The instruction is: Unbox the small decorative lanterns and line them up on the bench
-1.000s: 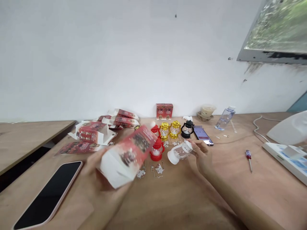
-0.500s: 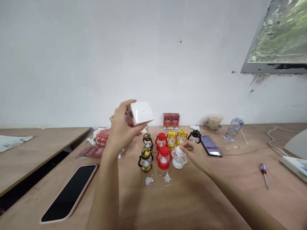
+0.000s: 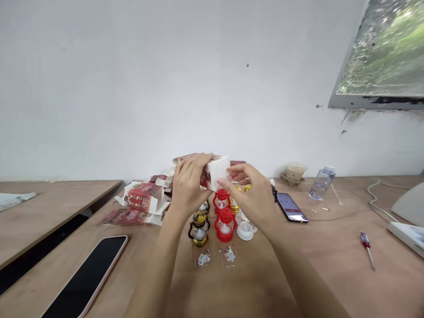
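My left hand (image 3: 190, 181) is closed around a small red-and-white cardboard box (image 3: 219, 171), held above the lanterns with its white end turned to the right. My right hand (image 3: 250, 187) is at that white end, its thumb on the white face and its index finger at the edge. Below stand two red mini lanterns (image 3: 225, 226), a white mini lantern (image 3: 244, 226) and black-and-gold mini lanterns (image 3: 199, 229). Gold ones behind are partly hidden by my right hand. Two bent wire pieces (image 3: 227, 257) with small white parts lie in front.
Opened red boxes (image 3: 142, 196) are heaped at the left. A large phone (image 3: 88, 276) lies near the front left, another phone (image 3: 291, 207) right of the lanterns. Farther right are a lidded cup (image 3: 296, 171), a water bottle (image 3: 322, 183) and a screwdriver (image 3: 367, 248).
My right hand has left the white lantern and come up to the box. My left hand has brought the box right and lower. The view has shifted slightly.
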Available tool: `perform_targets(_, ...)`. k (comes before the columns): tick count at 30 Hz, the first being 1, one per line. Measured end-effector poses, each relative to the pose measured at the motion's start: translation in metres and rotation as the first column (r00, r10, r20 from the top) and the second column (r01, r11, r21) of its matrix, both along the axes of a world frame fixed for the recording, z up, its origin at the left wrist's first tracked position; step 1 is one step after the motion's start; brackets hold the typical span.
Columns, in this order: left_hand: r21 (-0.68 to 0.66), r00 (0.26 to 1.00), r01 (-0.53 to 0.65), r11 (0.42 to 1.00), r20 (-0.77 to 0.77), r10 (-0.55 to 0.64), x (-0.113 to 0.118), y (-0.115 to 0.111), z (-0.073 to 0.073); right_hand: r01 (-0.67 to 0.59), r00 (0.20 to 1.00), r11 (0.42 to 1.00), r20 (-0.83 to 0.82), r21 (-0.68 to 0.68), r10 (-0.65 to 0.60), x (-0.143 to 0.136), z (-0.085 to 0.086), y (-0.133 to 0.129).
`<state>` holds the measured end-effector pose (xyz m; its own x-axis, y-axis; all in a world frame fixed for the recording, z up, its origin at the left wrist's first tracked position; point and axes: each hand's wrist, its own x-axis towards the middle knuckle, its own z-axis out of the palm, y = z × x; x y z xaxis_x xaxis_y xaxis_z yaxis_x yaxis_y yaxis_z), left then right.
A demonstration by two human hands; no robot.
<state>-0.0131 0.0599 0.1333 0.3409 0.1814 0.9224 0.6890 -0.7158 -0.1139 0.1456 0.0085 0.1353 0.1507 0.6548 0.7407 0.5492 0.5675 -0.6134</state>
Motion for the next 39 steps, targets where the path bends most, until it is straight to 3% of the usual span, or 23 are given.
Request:
perform_targets(4, 0.072, 1.0, -0.012, 0.997, -0.011, 0.013, 0.004, 0.004, -0.004, -0.008, 0.997, 1.0, -0.083, -0.028, 0.006, -0.009, -0.008, 0.012)
perform_targets(8, 0.038, 0.999, -0.036, 0.999, -0.029, 0.037, 0.003, 0.007, -0.006, -0.125, 0.975, 0.992, -0.188, -0.029, 0.117, -0.006, -0.014, 0.02)
perform_targets(12, -0.003, 0.997, -0.074, 0.997, -0.027, 0.074, 0.001, 0.01, -0.008, -0.165, 0.967, 0.986, -0.2, -0.031, 0.155, -0.005, -0.014, 0.018)
perform_targets(16, -0.063, 0.994, -0.109, 0.992, -0.002, 0.109, -0.003, 0.012, -0.009, -0.153, 0.982, 0.988, -0.118, -0.026, 0.149, -0.003, -0.015, 0.015)
perform_targets(22, -0.007, 0.993, -0.118, 0.993, 0.014, 0.118, -0.004, 0.012, -0.008, -0.058, 0.979, 0.998, 0.195, -0.027, 0.063, -0.001, -0.014, 0.011)
perform_targets(26, 0.002, 0.996, -0.087, 0.996, 0.024, 0.086, -0.004, 0.013, -0.008, -0.07, 0.976, 0.997, 0.203, -0.032, 0.075, -0.001, -0.013, 0.009)
perform_targets(28, 0.011, 0.997, -0.069, 0.998, 0.028, 0.068, -0.003, 0.014, -0.008, -0.121, 0.983, 0.991, 0.135, -0.061, 0.128, -0.002, -0.014, 0.008)
perform_targets(31, 0.023, 0.999, -0.033, 0.999, 0.022, 0.032, -0.001, 0.014, -0.009, -0.263, 0.962, 0.95, -0.115, -0.169, 0.246, -0.005, -0.015, 0.01)
perform_targets(35, 0.059, 0.999, -0.019, 0.998, 0.037, 0.017, 0.003, 0.013, -0.009, -0.428, 0.839, 0.872, -0.463, -0.236, 0.287, -0.009, -0.015, 0.011)
perform_targets(39, 0.089, 0.997, -0.034, 0.996, 0.074, 0.027, 0.004, 0.013, -0.009, -0.533, 0.739, 0.824, -0.58, -0.191, 0.343, -0.01, -0.011, 0.009)
